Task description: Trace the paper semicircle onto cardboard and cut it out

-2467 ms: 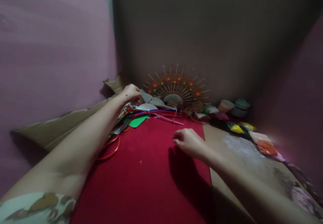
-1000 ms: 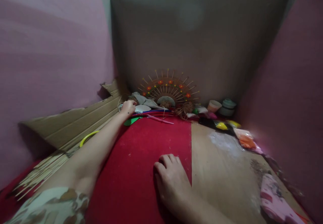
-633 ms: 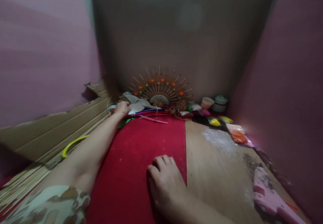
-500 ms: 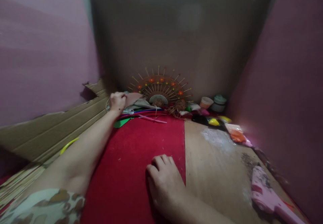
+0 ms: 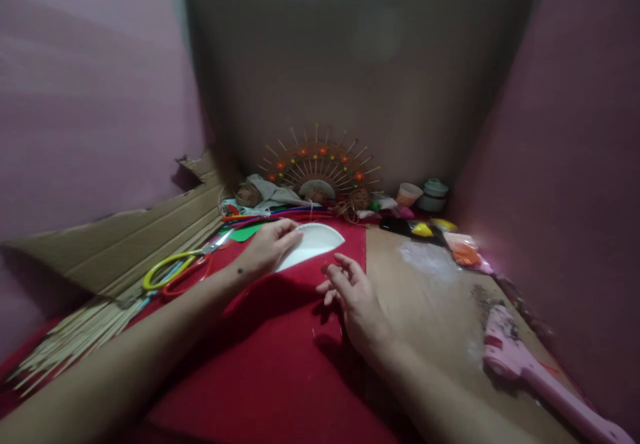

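My left hand (image 5: 273, 247) pinches the left side of a white, half-round piece that looks like a cut paper plate (image 5: 317, 243). The piece is held just over the red cloth (image 5: 240, 377), its pointed end to the right. To the right of it, my right hand (image 5: 353, 291) hovers with its fingers loosely curled and apart, touching nothing that I can see. Behind my left hand lies a green sheet (image 5: 247, 232). Scissors (image 5: 183, 272) with yellow and red handles rest to the left of it.
Thin sticks (image 5: 83, 331) and torn cardboard (image 5: 125, 247) lie on the left. A stick fan with orange flowers (image 5: 320, 157) leans on the back wall among twine balls (image 5: 359, 199). At right are a pink glue gun (image 5: 505, 351), clay packets (image 5: 465, 252), a cup (image 5: 409, 195) and a jar (image 5: 434, 195).
My left hand has come back from the rear pile toward the middle with the white piece. My right hand has lifted off the red cloth and shifted forward and right. The scissors are now uncovered.
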Action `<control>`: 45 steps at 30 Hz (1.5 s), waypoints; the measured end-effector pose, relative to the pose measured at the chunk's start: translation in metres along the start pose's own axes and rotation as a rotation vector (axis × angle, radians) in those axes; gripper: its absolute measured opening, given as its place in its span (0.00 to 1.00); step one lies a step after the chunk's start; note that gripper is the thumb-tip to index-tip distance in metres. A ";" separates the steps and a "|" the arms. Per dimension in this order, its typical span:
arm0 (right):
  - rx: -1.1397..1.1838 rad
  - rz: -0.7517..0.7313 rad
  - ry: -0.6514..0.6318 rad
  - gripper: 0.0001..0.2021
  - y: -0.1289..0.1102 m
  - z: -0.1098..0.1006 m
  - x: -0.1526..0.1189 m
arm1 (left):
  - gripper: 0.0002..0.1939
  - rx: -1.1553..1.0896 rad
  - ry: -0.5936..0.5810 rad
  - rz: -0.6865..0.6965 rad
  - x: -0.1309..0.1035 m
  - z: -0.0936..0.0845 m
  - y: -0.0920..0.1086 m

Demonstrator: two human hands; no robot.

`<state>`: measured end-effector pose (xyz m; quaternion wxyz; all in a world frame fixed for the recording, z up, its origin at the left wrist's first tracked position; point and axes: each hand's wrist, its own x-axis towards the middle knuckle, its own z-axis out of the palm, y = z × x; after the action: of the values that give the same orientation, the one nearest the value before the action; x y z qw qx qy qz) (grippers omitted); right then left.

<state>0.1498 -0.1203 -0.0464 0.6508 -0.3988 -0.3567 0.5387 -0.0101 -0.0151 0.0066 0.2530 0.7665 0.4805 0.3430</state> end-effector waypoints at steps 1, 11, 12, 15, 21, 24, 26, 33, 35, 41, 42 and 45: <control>0.077 0.013 0.000 0.24 -0.002 0.000 0.002 | 0.15 -0.035 -0.041 0.028 -0.009 0.009 0.001; 0.479 0.263 0.142 0.08 -0.007 -0.004 0.012 | 0.26 -0.222 -0.093 0.102 -0.038 0.036 -0.003; 0.502 0.296 0.162 0.06 -0.009 -0.003 0.012 | 0.30 -0.229 -0.104 0.114 -0.039 0.036 -0.004; 0.529 0.350 0.194 0.06 -0.014 -0.002 0.011 | 0.36 -0.236 -0.131 0.153 -0.043 0.034 -0.007; 0.528 0.319 0.203 0.04 -0.013 -0.005 0.013 | 0.42 -0.477 -0.332 0.150 -0.040 0.032 -0.010; 0.539 0.342 0.222 0.03 -0.013 -0.006 0.014 | 0.43 -0.556 -0.416 0.161 -0.037 0.029 -0.012; 0.547 0.360 0.223 0.06 -0.014 -0.005 0.014 | 0.41 -0.575 -0.439 0.158 -0.036 0.027 -0.012; 0.620 0.400 0.223 0.15 -0.021 -0.003 0.014 | 0.34 -0.605 -0.467 0.105 -0.033 0.024 -0.010; 0.638 0.417 0.210 0.16 -0.023 -0.003 0.014 | 0.35 -0.628 -0.497 0.088 -0.031 0.021 -0.011; 0.607 0.441 0.202 0.16 -0.022 -0.003 0.014 | 0.39 -0.655 -0.595 0.062 -0.024 0.014 -0.018; 0.602 0.435 0.201 0.16 -0.022 -0.003 0.014 | 0.40 -0.660 -0.611 0.060 -0.024 0.013 -0.020; 0.598 0.422 0.206 0.16 -0.020 -0.003 0.015 | 0.43 -0.666 -0.668 0.053 -0.021 0.011 -0.024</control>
<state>0.1633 -0.1078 -0.0292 0.6456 -0.3079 -0.0264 0.6984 -0.0219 -0.0253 -0.0238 0.6169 0.7239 0.2171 0.2196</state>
